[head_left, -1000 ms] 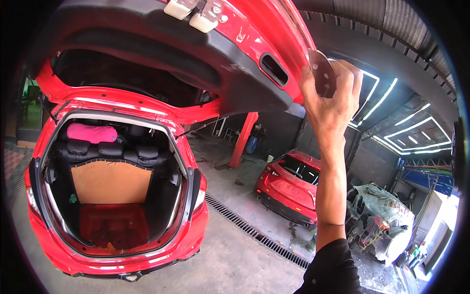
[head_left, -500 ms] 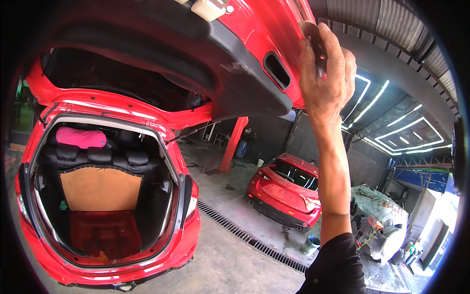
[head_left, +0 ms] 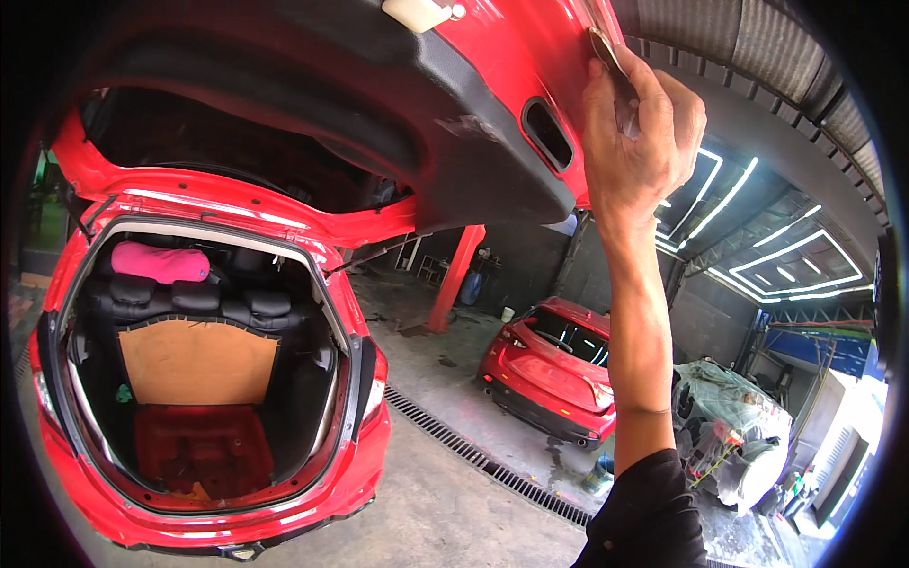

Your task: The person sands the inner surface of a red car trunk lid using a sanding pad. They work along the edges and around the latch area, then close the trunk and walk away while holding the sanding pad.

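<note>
Here, the right hand (head_left: 642, 156) is up at the side edge of the raised red tailgate (head_left: 511, 59), its thumb and fingers (head_left: 655, 109) pinching a thin dark disc (head_left: 625, 106). The disc is by the painted rim, but whether it touches is hard to tell. Below, a pink bundle (head_left: 161, 262) lies over black seats (head_left: 194, 297).

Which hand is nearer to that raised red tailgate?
Right. The right hand is up at the tailgate, pinching a thin sheet; the left hand is out of view, so its place can't be told.
</note>
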Motion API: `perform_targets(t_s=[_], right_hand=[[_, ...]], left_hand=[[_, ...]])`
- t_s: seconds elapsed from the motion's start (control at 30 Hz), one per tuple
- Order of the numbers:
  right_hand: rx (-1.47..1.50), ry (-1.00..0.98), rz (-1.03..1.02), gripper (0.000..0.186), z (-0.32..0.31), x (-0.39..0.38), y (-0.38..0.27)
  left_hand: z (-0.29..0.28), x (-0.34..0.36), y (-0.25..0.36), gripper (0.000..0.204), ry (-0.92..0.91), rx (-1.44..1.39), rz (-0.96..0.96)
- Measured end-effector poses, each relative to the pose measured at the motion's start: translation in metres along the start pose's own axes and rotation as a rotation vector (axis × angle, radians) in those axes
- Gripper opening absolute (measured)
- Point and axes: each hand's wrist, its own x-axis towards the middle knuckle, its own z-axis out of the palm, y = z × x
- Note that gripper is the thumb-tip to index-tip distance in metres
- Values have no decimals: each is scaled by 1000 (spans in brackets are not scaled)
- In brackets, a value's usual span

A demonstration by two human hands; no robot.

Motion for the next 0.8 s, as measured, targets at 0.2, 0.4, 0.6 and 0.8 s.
perform_targets(t_s=[0.2,0.4,0.6,0.8], right_hand=[[-83,-95,-72,37,-9,7,-3],[-8,-15,-148,42,1,8,4],[56,56,-152,43,11,5,13],[34,15,-187,36,24,33,2]], left_hand=[[5,-4,5,23,14,-11,-3],[9,-3,9,20,26,-16,7],[7,-6,10,17,44,-18,7],[5,-10,19,14,67,-29,0]])
